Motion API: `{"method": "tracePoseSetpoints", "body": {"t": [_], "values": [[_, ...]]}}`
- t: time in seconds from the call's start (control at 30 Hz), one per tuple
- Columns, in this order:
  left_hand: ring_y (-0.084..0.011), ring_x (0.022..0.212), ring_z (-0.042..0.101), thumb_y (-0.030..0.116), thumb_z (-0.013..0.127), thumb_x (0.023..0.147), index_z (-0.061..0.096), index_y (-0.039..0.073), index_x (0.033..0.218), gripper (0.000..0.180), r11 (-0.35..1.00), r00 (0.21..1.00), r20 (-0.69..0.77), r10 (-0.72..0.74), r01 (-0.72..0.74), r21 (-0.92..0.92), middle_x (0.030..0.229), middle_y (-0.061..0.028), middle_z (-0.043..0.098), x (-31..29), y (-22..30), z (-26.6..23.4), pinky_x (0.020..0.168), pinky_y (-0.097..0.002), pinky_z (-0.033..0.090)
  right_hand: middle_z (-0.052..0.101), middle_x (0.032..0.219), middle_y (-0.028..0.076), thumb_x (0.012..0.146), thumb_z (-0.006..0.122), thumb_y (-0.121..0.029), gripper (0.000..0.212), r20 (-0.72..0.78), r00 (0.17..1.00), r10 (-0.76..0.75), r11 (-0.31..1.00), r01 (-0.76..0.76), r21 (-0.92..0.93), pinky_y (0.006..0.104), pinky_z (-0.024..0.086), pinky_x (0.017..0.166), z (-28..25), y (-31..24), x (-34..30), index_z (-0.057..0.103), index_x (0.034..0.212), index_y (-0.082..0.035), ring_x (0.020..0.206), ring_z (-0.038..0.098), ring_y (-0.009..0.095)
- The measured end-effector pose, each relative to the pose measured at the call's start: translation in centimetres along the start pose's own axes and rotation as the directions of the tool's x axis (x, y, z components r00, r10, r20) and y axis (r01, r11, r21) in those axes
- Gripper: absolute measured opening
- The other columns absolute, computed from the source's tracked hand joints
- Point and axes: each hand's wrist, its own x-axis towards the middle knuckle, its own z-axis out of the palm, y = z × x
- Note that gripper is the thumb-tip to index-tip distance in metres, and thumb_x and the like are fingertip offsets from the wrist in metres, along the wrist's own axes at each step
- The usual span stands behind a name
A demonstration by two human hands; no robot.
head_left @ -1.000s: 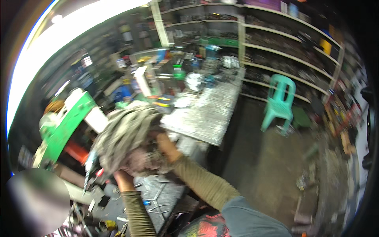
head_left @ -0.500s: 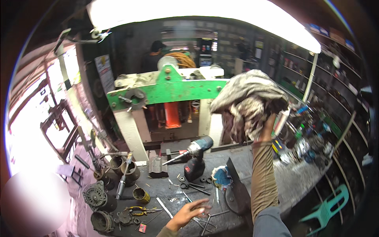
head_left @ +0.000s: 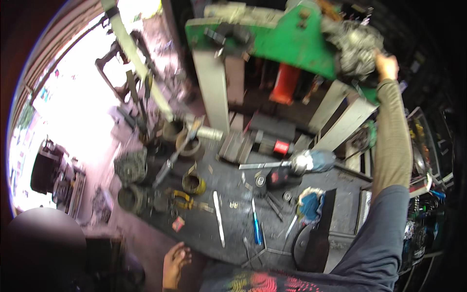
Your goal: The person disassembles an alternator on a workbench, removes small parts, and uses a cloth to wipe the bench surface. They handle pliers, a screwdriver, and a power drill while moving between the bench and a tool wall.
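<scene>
At the upper right, my right hand point(head_left: 387, 66) grips the edge of a crumpled grey rag point(head_left: 357, 46), its fingers partly hidden. The rag rests against the right end of a green steel beam point(head_left: 277, 39). My left hand point(head_left: 174, 263) is low in front of the bench edge, empty, with fingers loosely bent and apart. Nearest to it on the bench is a small red packet point(head_left: 178, 224). Beyond lie yellow-handled pliers point(head_left: 182, 199), a pale flat strip point(head_left: 219, 220) and a blue-handled screwdriver point(head_left: 256, 225). A teal cordless power drill point(head_left: 317, 160) with a long bit lies farther back.
The dark bench point(head_left: 204, 233) also holds a yellow cup point(head_left: 193, 183), alternator housings point(head_left: 131, 165), a blue-and-white cloth point(head_left: 311, 203) and a dark upright metal plate point(head_left: 323, 233). White posts point(head_left: 211, 92) carry the beam. A bright opening lies at the left.
The view has swung left and down. My right arm has reached out, taking the rag to the beam's right end. My left hand has drawn back from over the tools to the bench's front edge.
</scene>
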Motion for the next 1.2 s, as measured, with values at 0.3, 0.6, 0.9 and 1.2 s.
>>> {"method": "tracePoseSetpoints", "body": {"t": [0.3,0.6,0.9,1.2], "values": [[-0.0164,0.086,0.069,0.016,0.073,0.095,0.070,-0.002,0.116,0.028,0.823,0.988,0.027,0.151,-0.140,0.550,0.097,-0.0109,0.074,4.7,-2.8,5.1,0.078,-0.0304,0.055,0.069,0.128,0.019,0.089,0.075,-0.045,0.064,-0.040,0.988,-0.150,0.739,0.139,0.660,0.0331,0.049,0.099,-2.3,0.9,-2.4,0.066,0.131,0.004,0.115,0.067,0.028],[-0.0431,0.097,0.071,0.032,0.077,0.087,0.071,0.000,0.098,0.034,0.270,0.967,0.160,0.199,-0.211,0.939,0.098,-0.0244,0.073,14.4,-4.5,11.9,0.082,-0.0515,0.056,0.067,0.084,0.010,0.101,0.059,-0.018,0.020,-0.016,0.986,0.168,0.227,-0.023,0.974,0.0318,0.050,0.065,-19.7,0.3,-35.8,0.066,0.096,0.000,0.071,0.062,0.019],[-0.0311,0.077,0.070,0.023,0.069,0.095,0.067,-0.004,0.108,0.030,0.640,0.860,0.506,0.071,-0.428,0.638,0.091,-0.0207,0.072,10.7,3.4,8.6,0.073,-0.0457,0.055,0.059,0.138,0.013,0.085,0.068,-0.005,0.047,0.442,0.322,-0.837,0.542,0.597,0.592,0.0459,0.046,0.106,-21.7,-3.4,-59.7,0.066,0.132,-0.015,0.127,0.057,0.034],[-0.0019,0.058,0.042,0.017,0.053,0.108,0.067,-0.001,0.111,0.023,0.895,0.673,0.692,0.263,-0.438,0.086,0.075,0.0054,0.050,2.7,12.4,3.8,0.051,-0.0180,0.035,0.068,0.098,0.001,0.088,0.069,-0.018,0.020,0.271,0.213,-0.939,0.321,0.826,0.463,0.0383,0.050,0.094,-18.8,-4.5,-63.2,0.070,0.108,-0.016,0.099,0.066,0.021]]}}
